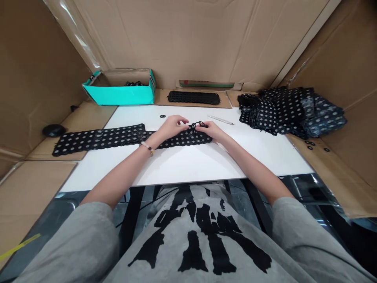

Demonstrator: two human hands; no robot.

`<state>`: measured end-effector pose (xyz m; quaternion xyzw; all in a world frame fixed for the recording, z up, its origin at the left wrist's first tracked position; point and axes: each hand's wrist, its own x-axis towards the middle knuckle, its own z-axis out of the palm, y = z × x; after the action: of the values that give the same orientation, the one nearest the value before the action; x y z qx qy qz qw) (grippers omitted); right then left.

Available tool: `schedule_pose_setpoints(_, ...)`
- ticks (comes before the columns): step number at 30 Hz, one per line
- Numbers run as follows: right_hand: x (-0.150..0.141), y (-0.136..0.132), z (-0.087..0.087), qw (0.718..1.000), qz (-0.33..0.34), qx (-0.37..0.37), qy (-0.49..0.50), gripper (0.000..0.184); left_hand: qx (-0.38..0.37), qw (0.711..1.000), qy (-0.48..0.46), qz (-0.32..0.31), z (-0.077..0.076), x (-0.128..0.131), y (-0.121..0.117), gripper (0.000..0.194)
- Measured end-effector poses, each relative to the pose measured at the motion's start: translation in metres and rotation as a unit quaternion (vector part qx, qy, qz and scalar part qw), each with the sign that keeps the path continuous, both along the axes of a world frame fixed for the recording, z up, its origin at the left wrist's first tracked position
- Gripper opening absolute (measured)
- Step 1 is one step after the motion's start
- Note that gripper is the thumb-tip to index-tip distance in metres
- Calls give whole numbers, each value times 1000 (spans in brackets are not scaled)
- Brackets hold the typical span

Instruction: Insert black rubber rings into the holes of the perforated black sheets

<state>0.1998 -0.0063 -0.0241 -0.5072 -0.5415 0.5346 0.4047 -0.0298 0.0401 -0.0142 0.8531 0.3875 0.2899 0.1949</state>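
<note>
1. Corrugated cardboard sheeting [176, 39] lines the space on three sides, and no brand or print shows on it.
2. The white bench [182, 169] runs across the view, with a grey T-shirt [200, 236] at its near edge. The shirt's large black print cannot be read.
3. A heap of black perforated sheet [288, 112] lies at the far right of the bench, spilling onto the cardboard beside it.
4. A black perforated strip [100, 139] lies flat across the bench, and its right end passes under both hands.
5. A teal box [118, 94] stands beyond the bench's far left corner, with black pieces [134, 83] inside. No writing can be read on it.
6. A black perforated panel [193, 97] lies beyond the bench, in front of a flat packet [206, 84] with a green stripe and no legible words.
7. The left hand [172, 127] and right hand [210, 131] meet at the bench's middle, each in a narrow pinch on a black ring cluster [196, 125] at the strip's upper edge.
8. The work in hand appears to be fine fingerwork on this cluster. The next move calls for a steady pinch, with the strip kept flat.
9. A slim pale tool [220, 120] lies just beyond the right hand; whether it is a pen or knife cannot be told.
10. A single black ring [162, 116] lies beyond the left hand, and a beaded bracelet [147, 148] circles the left wrist.
</note>
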Motion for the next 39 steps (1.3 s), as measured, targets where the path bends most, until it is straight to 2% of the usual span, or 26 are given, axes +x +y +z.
schedule_pose_setpoints(2,-1,-3,3,999,25,25,-9,38,29,999,4,-38,-2,15,-14,28)
schedule_pose_setpoints(5,-4,-6,5,997,46,60,-11,38,51,998,-20,-34,-6,25,-20,25)
schedule_pose_setpoints(8,-6,-6,3,998,26,57,-8,39,-3,997,-71,-19,-10,21,-10,23)
schedule_pose_setpoints(10,-6,-5,1,999,3,43,-9,37,-60,992,-104,27,-10,11,2,23)
schedule_pose_setpoints(12,-5,-4,1,999,-12,35,-16,35,-103,980,-126,118,-10,-4,16,24)
schedule_pose_setpoints(13,-5,-4,1,999,-15,33,-18,34,-115,969,-131,174,-9,-13,24,25)
schedule_pose_setpoints(15,-5,-5,2,999,-16,30,-15,33,-92,956,-108,258,-8,-34,37,25)
schedule_pose_setpoints(19,-5,-6,4,1000,-11,22,-7,34,-69,952,-80,289,-6,-62,52,24)
schedule_pose_setpoints(23,-6,-5,3,999,-5,28,18,36,-16,969,-34,243,-4,-56,46,36)
schedule_pose_setpoints(25,-6,-4,2,999,2,34,33,37,-27,986,-17,163,-2,-41,34,37)
schedule_pose_setpoints(27,-6,-4,3,998,11,37,40,37,-64,997,-9,48,0,-22,19,37)
schedule_pose_setpoints(29,-7,-5,4,998,20,37,46,37,-102,993,-12,-53,1,-3,3,39)
schedule_pose_setpoints(30,-8,-6,5,998,21,36,48,37,-106,991,-21,-72,0,6,-4,40)
schedule_pose_setpoints(34,-13,-10,9,999,11,33,33,39,-89,994,-48,-42,-4,23,-18,34)
schedule_pose_setpoints(39,-18,-13,12,997,9,73,-27,46,-110,990,-68,-50,-4,19,-13,43)
